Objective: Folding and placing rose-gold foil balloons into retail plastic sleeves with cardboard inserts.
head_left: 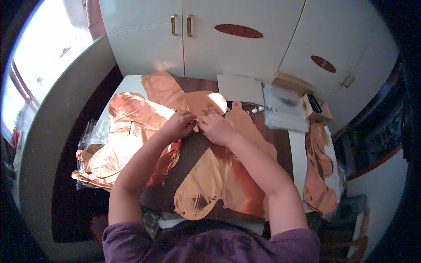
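Flat, uninflated rose-gold foil balloons cover the table [298,151]. My left hand [179,125] and my right hand [215,128] meet at the table's middle, fingertips pinching a small part of one foil balloon [199,103] that stretches away toward the cupboards. Another foil balloon [210,184] lies flat under my right forearm, near the front edge. A heap of crumpled foil balloons [127,131] lies at the left under my left forearm.
White cupboards [228,48] stand right behind the table. A white card [240,88], a stack of clear plastic bags [285,111] and small cardboard boxes [316,108] sit at the back right. More foil balloons in plastic [322,175] hang at the right edge.
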`<action>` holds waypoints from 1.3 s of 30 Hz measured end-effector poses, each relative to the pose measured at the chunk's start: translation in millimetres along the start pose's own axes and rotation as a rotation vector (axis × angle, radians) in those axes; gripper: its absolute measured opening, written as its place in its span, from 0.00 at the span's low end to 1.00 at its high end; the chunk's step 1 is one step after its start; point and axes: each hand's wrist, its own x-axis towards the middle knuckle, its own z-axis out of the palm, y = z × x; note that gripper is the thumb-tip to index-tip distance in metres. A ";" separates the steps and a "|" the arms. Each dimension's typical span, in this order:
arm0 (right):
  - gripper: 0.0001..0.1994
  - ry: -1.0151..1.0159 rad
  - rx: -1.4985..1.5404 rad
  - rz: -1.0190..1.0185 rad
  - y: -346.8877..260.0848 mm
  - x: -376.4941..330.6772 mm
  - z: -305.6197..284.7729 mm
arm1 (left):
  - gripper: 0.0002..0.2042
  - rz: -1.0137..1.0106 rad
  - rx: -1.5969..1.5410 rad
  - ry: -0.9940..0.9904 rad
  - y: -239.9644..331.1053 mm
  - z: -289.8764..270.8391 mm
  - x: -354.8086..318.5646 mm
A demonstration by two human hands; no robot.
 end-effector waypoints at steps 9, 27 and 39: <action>0.08 -0.092 0.068 0.151 23.2 14.7 14.1 | 0.10 -0.103 -0.078 -0.073 -8.5 -9.6 -5.6; 0.10 0.107 0.064 -0.058 -5.0 7.8 2.6 | 0.09 -0.570 -0.340 0.026 -26.0 -3.7 16.0; 0.08 -0.198 0.394 0.615 28.1 40.3 5.1 | 0.21 -0.202 -0.248 0.173 -25.5 -1.8 8.2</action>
